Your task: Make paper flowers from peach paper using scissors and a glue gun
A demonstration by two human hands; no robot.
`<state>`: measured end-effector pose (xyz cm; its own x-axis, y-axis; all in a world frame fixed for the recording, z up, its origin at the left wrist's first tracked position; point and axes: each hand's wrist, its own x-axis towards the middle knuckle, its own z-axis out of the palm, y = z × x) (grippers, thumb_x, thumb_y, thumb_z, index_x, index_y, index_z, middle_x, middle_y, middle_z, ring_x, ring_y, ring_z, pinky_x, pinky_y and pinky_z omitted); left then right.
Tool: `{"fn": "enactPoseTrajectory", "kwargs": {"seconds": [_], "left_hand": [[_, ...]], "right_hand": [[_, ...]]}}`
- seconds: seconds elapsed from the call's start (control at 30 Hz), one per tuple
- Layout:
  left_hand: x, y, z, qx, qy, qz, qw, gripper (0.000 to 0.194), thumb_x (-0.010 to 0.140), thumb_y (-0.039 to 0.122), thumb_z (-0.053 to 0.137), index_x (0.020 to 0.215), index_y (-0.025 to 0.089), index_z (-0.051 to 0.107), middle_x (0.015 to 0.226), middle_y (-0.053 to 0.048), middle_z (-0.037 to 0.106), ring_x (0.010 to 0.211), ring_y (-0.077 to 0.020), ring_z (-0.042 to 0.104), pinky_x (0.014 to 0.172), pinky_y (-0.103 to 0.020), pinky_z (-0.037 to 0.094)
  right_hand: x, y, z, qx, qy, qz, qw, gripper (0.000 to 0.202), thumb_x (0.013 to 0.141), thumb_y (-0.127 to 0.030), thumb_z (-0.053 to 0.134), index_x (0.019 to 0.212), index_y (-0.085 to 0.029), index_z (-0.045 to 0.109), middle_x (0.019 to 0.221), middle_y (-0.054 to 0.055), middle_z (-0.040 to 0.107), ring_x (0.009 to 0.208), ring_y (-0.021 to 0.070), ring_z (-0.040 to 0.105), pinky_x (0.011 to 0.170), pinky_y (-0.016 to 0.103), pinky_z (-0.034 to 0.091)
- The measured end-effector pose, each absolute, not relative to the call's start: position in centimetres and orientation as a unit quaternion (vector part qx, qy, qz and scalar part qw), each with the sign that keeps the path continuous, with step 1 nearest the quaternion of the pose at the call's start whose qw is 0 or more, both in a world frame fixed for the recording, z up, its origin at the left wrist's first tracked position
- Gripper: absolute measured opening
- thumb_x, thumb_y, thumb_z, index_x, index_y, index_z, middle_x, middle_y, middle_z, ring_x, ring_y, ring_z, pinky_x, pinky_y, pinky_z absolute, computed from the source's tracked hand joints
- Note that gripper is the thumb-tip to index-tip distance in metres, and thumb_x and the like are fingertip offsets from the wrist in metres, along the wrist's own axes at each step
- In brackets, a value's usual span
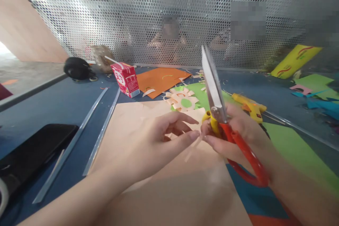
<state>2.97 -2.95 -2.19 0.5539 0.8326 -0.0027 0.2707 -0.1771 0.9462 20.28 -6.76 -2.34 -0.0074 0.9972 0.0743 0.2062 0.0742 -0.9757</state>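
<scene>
Scissors, red and yellow handles, metal blades pointing up and away; carried in the right hand, above the right part of a peach paper sheet. Right hand: wrapped about the handles, thumb and finger brought together at the tips. Left hand: over the same sheet, thumb stretched out, fingers bent, thumb tip right beside the right hand's fingertips. Narrow pale strip below the meeting fingertips, blurred; it seems to be paper, and whether the left hand pinches it cannot be told.

Paper flower, peach petals around a green centre, lying just beyond the hands, partly over green paper. Orange sheet, further back, pale scraps upon it. Drink carton, red, upright, white straw leaning out, near the orange sheet's left edge. Black round object at the back left.

Two clear strips, lengthwise left of the peach sheet. Phone, black, flat, left of these. Glue gun, yellow, on its side just beyond the right hand. Yellow packet, tilted against the perforated metal screen. All objects outside the hands on a dark blue tabletop.
</scene>
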Motion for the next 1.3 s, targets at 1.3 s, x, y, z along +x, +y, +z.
{"fn": "enactPoseTrajectory", "kwargs": {"seconds": [1.3], "left_hand": [[2.3, -3.4, -1.1, 0.495, 0.306, 0.482, 0.655, 0.013, 0.076, 0.027, 0.061, 0.068, 0.017, 0.055, 0.067, 0.000, 0.068, 0.062, -0.0127, 0.065, 0.037, -0.012, 0.040]], "right_hand": [[20.1, -8.0, -4.5, -0.493, -0.605, 0.473, 0.409, 0.045, 0.066, -0.068, 0.053, 0.084, -0.028, 0.040, 0.074, -0.002, 0.051, 0.056, 0.0114, 0.046, 0.045, 0.022, 0.038]]}}
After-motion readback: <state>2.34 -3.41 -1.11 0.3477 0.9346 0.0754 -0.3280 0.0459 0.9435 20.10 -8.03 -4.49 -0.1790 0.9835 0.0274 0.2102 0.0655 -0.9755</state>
